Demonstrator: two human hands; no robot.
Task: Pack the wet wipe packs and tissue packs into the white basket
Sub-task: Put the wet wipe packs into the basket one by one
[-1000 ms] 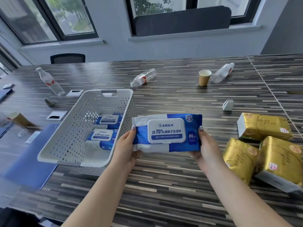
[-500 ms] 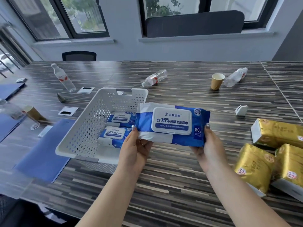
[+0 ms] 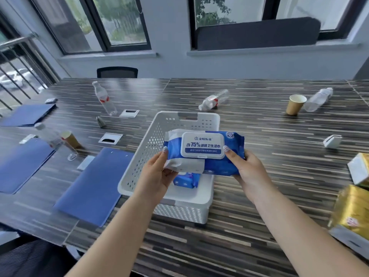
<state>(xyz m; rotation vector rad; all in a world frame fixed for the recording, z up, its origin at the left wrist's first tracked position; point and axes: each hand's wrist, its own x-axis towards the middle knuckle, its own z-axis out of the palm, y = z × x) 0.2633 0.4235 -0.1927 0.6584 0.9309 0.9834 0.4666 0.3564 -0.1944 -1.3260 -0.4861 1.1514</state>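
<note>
Since a moment before, the blue wet wipe pack (image 3: 207,154) had travelled from beside the white basket (image 3: 137,162) to directly above its open top — lid side up, held level and clear of the basket floor. Both hands gripped it, the left hand (image 3: 157,174) curled round the pack's left end over the basket and the right hand (image 3: 247,170) pinching the right end just past the basket's right rim. Another blue wipe pack (image 3: 186,179) lay inside the basket beneath it, while gold tissue packs (image 3: 353,214) sat well to the basket's right on the striped table (image 3: 259,236).
</note>
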